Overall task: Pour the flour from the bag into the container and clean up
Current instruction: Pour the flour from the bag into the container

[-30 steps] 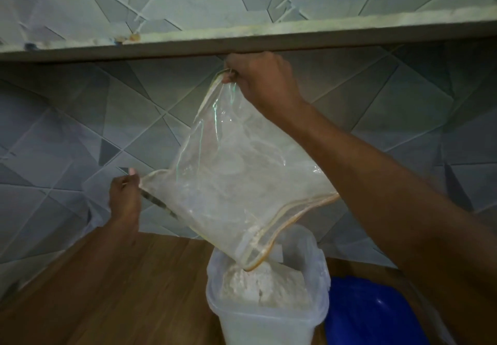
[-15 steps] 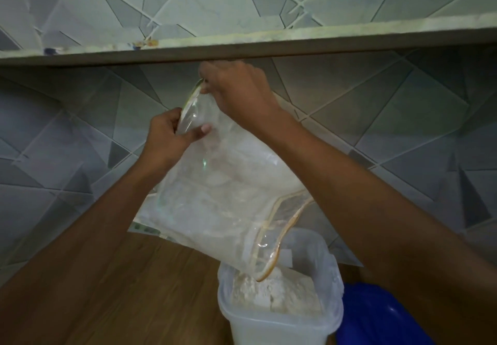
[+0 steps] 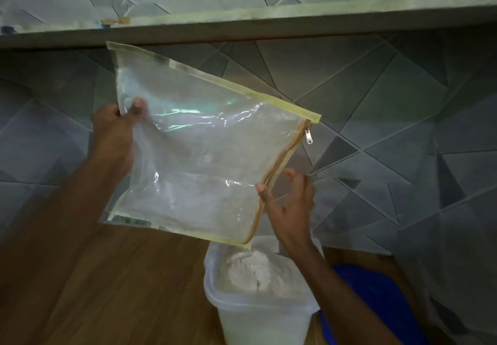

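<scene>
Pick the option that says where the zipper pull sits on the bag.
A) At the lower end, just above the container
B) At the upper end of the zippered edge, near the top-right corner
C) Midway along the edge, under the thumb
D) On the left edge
B: the zipper pull hangs at the upper end of the zippered edge of the bag, above the right hand.

One left hand (image 3: pixel 115 129), one right hand (image 3: pixel 291 210), one bag (image 3: pixel 204 156), one zipper pull (image 3: pixel 309 137), one container (image 3: pixel 258 323), one flour (image 3: pixel 252 272) heap, one blue object (image 3: pixel 376 296), one shelf (image 3: pixel 269 29), one table (image 3: pixel 121 291).
</scene>
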`<state>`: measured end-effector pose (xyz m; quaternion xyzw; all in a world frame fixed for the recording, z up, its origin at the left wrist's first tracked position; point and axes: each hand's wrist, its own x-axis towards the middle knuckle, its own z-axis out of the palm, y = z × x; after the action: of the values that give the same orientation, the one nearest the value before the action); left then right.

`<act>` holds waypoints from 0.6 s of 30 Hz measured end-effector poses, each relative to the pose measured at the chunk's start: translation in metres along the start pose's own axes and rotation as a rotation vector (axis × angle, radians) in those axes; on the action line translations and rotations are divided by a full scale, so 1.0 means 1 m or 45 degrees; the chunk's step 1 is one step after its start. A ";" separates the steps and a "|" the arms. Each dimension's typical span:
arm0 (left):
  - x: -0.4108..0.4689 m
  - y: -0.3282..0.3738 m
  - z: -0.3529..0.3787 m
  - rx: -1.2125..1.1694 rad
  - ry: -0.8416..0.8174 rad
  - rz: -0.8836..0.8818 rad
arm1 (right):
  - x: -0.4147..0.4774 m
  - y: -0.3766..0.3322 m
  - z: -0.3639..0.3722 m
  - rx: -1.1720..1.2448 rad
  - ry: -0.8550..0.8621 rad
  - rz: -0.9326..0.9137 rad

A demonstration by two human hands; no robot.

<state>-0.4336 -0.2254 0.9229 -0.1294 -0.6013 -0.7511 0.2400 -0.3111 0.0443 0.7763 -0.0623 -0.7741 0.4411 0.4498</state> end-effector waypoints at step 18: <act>0.001 0.004 -0.081 0.187 0.526 -0.208 | 0.034 0.014 0.068 0.443 -0.709 0.302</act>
<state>-0.4247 -0.3040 0.9069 0.0940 -0.6010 -0.7327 0.3052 -0.3868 0.0271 0.7736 0.0483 -0.7677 0.6157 0.1710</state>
